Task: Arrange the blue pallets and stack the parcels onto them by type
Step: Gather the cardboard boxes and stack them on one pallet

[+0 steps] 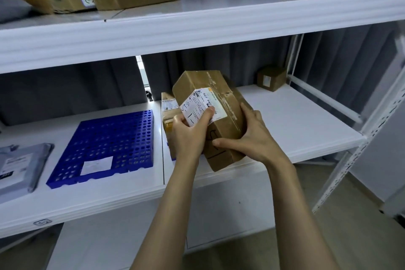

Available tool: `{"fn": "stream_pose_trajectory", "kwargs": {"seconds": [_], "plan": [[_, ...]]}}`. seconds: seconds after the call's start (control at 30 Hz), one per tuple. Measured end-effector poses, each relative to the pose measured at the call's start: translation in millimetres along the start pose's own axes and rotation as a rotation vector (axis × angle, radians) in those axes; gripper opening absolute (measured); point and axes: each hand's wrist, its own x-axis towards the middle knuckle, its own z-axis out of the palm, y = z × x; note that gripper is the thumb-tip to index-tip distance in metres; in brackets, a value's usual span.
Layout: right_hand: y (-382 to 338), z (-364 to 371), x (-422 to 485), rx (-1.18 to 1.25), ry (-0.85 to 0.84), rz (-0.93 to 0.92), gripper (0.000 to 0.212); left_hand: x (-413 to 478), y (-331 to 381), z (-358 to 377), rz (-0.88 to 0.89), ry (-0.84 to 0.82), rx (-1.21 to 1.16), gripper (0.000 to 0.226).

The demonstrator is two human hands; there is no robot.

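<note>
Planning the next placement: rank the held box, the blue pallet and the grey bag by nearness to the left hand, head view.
1. held box: gripped by the left hand, centre.
2. blue pallet: lying flat, just left of that hand.
3. grey bag: beyond the pallet, at the far left edge.

Bare hands and forearms showing in my head feed.

I am watching the left hand [188, 138] showing at the left of the cardboard parcel [197, 87] and the right hand [254, 136] at its right, both uncovered, with slender fingers. The left thumb [209, 113] is showing a short, plainly trimmed nail against the parcel's face. Below the parcel, the left forearm [168, 210] and the right forearm [291, 208] are running bare down to the bottom edge of my feed, each widening steadily from a narrow wrist.
</note>
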Motion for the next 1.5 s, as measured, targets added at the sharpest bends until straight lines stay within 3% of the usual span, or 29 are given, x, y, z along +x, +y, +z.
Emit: {"fn": "stream_pose_trajectory", "kwargs": {"seconds": [0.07, 0.17, 0.27, 0.37, 0.47, 0.63, 0.73, 0.8, 0.9, 1.03, 1.13, 1.27, 1.5], "plan": [[1, -2, 2, 0.056, 0.006, -0.003, 0.13, 0, 2, 1, 0.017, -0.037, -0.042, 0.055], [1, -8, 3, 0.334, -0.053, 0.051, 0.11, 3, 4, 0, 0.004, -0.103, -0.097, 0.045], [5, -10, 5, 0.556, -0.147, 0.061, 0.055, 6, -2, -1, -0.078, -0.177, -0.124, 0.07], [11, -11, 7, 0.692, -0.217, 0.1, 0.037, 9, -8, -6, -0.143, -0.239, -0.141, 0.102], [19, -9, 10, 0.798, -0.259, 0.185, 0.044, 14, -10, -10, -0.194, -0.267, -0.16, 0.121], [23, 0, 14, 0.883, -0.257, 0.31, 0.081, 18, -9, -15, -0.242, -0.231, -0.157, 0.116], [20, 4, 17, 0.914, -0.268, 0.303, 0.065, 17, -6, -20, -0.243, -0.154, -0.182, 0.111], [15, 5, 17, 0.894, -0.258, 0.245, 0.051, 16, -6, -23, -0.247, -0.068, -0.224, 0.105], [4, 4, 16, 0.63, -0.251, 0.048, 0.038, 17, -9, -28, -0.238, 0.087, -0.329, 0.083], [-11, 1, 15, 0.403, -0.152, -0.137, 0.062, 17, -9, -32, -0.214, 0.21, -0.423, 0.077], [-14, 0, 13, 0.312, -0.095, -0.255, 0.067, 16, -13, -34, -0.19, 0.185, -0.49, 0.084], [-15, 1, 11, 0.155, 0.041, -0.37, 0.074, 19, -21, -38, -0.127, 0.076, -0.452, 0.061], [-7, -11, 7, 0.087, 0.053, -0.422, 0.075, 28, -23, -60, -0.076, -0.006, -0.503, 0.096]]}}
